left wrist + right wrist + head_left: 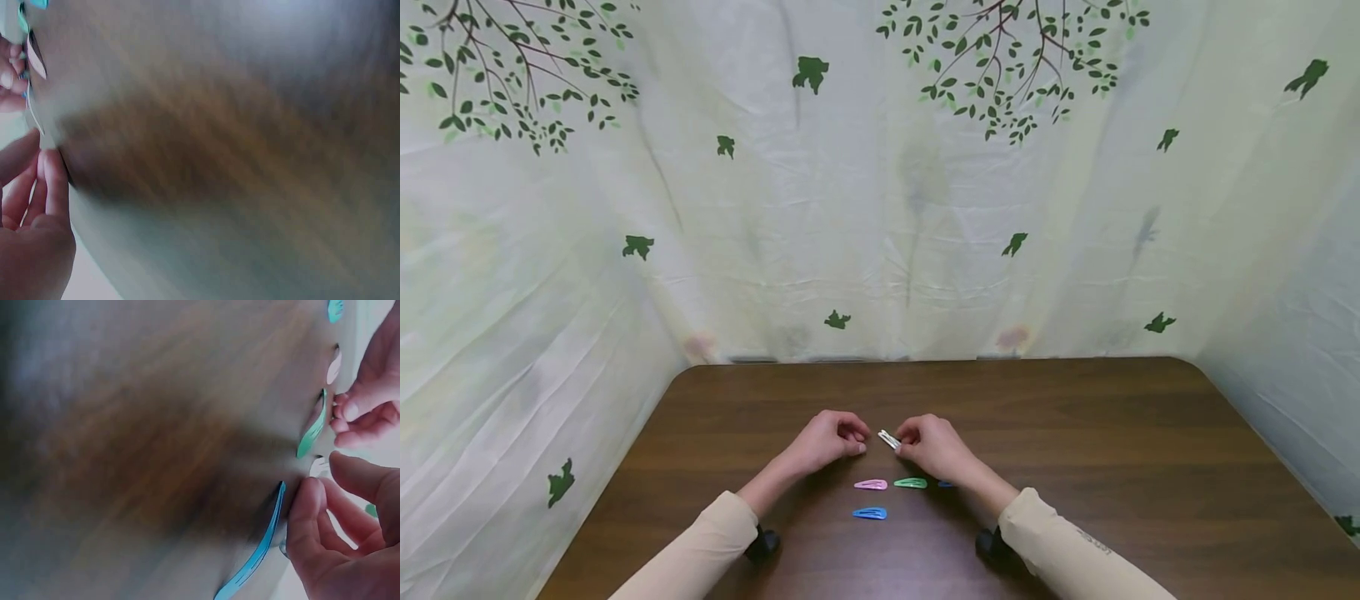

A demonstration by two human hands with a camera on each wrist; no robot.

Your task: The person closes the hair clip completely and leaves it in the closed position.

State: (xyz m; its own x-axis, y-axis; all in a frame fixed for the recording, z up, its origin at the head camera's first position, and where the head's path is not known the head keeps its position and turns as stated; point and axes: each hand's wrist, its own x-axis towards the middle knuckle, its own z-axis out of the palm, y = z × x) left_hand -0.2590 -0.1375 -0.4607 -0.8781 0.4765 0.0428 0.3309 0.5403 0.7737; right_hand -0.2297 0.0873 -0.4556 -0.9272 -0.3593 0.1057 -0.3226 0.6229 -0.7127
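Note:
A white snap hair clip (889, 439) lies slantwise between the two hands, its near end pinched by the thumb and fingers of my right hand (934, 446). My left hand (831, 442) is just left of that clip, fingers loosely bent, with a small gap between it and the clip. Closer to me lie a pink hair clip (871, 484) and a green hair clip (911, 482). A blue hair clip (255, 556) lies under the right wrist, mostly covered in the head view. Another blue hair clip (870, 513) sits below the pink one.
The brown wooden table (1075, 417) reaches back to a pale curtain (925, 208) printed with leaves. More curtain hangs along both sides. A dark wrist strap piece (763, 545) shows under the left sleeve, and a similar one under the right.

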